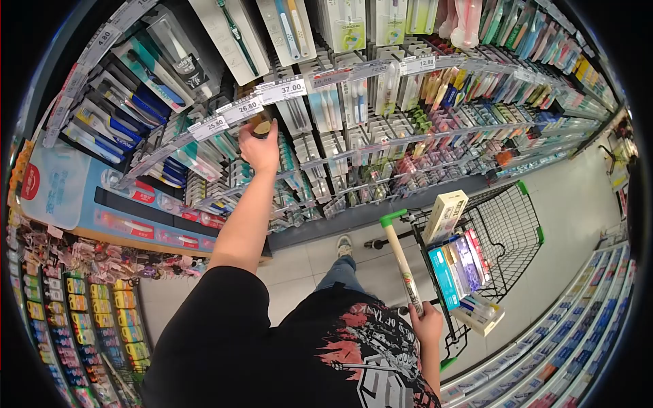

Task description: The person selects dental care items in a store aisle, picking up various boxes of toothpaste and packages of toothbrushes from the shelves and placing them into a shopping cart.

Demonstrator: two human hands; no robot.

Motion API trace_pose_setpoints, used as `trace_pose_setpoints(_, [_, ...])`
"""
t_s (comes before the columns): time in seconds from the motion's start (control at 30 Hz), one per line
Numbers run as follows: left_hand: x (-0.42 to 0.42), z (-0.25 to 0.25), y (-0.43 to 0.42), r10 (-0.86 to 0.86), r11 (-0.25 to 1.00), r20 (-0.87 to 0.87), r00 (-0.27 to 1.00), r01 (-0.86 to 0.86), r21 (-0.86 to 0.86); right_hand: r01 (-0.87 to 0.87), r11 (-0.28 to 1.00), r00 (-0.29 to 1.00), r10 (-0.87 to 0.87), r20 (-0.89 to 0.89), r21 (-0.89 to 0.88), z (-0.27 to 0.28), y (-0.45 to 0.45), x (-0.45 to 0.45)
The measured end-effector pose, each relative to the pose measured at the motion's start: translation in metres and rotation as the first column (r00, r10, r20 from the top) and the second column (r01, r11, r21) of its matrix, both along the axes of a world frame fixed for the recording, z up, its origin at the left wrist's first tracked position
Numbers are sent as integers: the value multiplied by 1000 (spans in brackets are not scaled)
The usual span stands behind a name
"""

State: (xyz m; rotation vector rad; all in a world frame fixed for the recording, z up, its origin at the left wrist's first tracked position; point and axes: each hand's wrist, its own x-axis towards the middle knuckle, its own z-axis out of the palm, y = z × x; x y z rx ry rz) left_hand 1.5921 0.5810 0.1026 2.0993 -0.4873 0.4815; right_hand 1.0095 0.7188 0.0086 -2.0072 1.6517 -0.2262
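Note:
My left hand reaches up to the rack, just under the price labels. Its fingers are closed around the lower end of a dark brown pack with a pale yellowish patch; the pack's upper part is hidden behind the label strip. Hanging toothbrush packs are beside it. Down at the right, my right hand grips the pale handle of a shopping cart. A tall cream box, a teal box and several other packages lie at the cart's near end.
Shelves of toothbrushes curve across the top and left. A price label strip runs along the shelf edge. Small hanging goods fill the lower left. Another shelf of boxes stands at the lower right, with tiled floor between.

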Motion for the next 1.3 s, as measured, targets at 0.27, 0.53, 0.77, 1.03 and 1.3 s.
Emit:
trace_pose_setpoints(0.27, [-1,-9,21,-376,899,-99,921,336,-281,-4,1000,1000,4,-22,-14,7,3,3])
trace_pose_setpoints(0.53, [-28,-12,40,-479,850,-183,858,403,-338,-2,999,1000,3,1,-50,11,3,8])
trace_pose_setpoints(0.77, [-24,-21,27,-521,784,-87,849,436,-443,-15,1000,999,15,-32,-6,13,2,8])
trace_pose_setpoints(1.03, [-32,-41,35,-522,788,-99,847,435,-435,-17,1000,1000,17,-14,19,1,4,6])
trace_pose_setpoints(1.3, [-94,-92,70,-617,787,-278,737,577,-217,6,987,1000,-10,20,162,8,4,5])
